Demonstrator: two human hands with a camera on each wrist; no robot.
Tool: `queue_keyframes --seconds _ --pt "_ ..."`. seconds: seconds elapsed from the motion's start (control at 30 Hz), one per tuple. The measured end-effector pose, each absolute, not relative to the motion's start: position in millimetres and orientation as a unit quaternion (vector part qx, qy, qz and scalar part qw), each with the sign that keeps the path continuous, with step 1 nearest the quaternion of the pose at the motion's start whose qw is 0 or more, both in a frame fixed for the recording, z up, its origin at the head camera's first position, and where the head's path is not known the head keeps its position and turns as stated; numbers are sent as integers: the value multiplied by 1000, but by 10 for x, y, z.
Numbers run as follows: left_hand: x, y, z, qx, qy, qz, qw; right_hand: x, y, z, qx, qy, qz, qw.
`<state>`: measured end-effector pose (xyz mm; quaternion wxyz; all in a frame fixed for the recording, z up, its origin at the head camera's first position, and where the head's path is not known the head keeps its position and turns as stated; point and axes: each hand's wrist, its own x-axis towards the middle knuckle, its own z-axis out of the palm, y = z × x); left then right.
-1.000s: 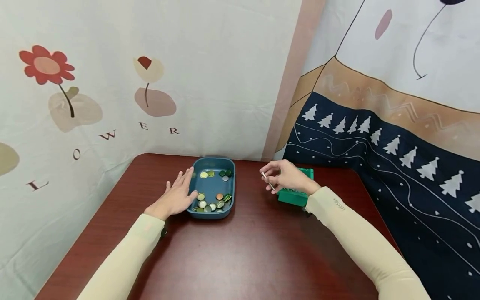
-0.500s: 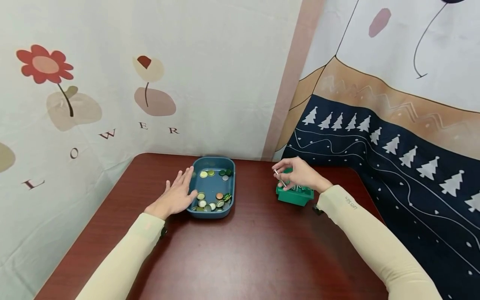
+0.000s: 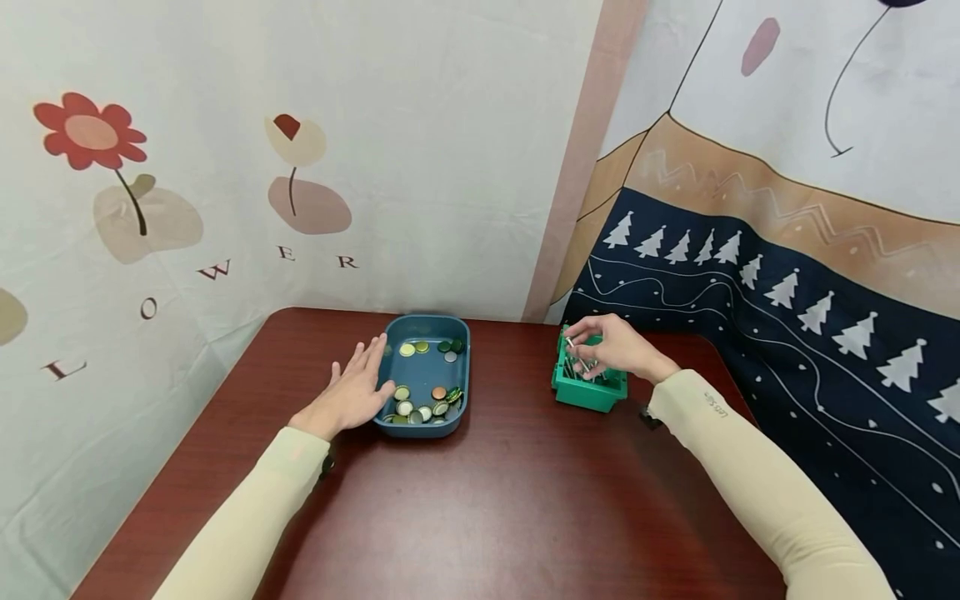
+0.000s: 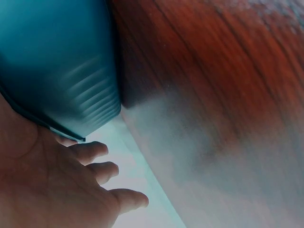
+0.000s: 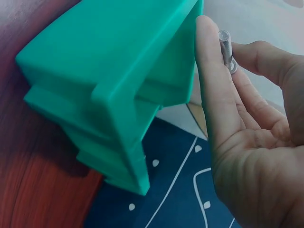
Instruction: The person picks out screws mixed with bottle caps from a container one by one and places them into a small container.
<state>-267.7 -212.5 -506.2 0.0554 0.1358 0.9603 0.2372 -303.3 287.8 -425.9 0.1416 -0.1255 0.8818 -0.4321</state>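
Note:
My left hand (image 3: 348, 396) lies with straight, spread fingers on the left rim of a blue tray (image 3: 420, 432). Inside the tray are several bottle caps (image 3: 426, 412) in gold, green, silver and orange. In the left wrist view, the palm is against the tray's rim, next to its outer wall (image 4: 61, 71). My right hand (image 3: 618, 346) hovers over a green plastic bin (image 3: 588, 395), pinching a silver metal bolt (image 5: 227, 50) between thumb and fingers. More metal bolts (image 3: 570, 367) lie in the bin, partly hidden by that hand.
Both containers stand toward the far side of a reddish-brown wooden table (image 3: 480, 517), with bare tabletop between them. A printed curtain (image 3: 435, 167) hangs behind the table, and dark blue cloth with white trees (image 3: 727, 250) hangs along the right.
My right hand has moved right with the bolt, from beside the green bin to over it. More of the bin's inside shows now. The left hand has stayed on the tray.

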Motion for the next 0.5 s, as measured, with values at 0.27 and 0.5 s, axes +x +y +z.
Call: queue_keyframes --seconds 0.27,0.5 --pt "-2658 -2122 -5056 136 960 239 57 -3062 2980 -4310 -112 889 -423 137" --pt "-2659 -2117 -5057 136 960 240 55 -3072 3031 -4350 -105 889 -421 146"
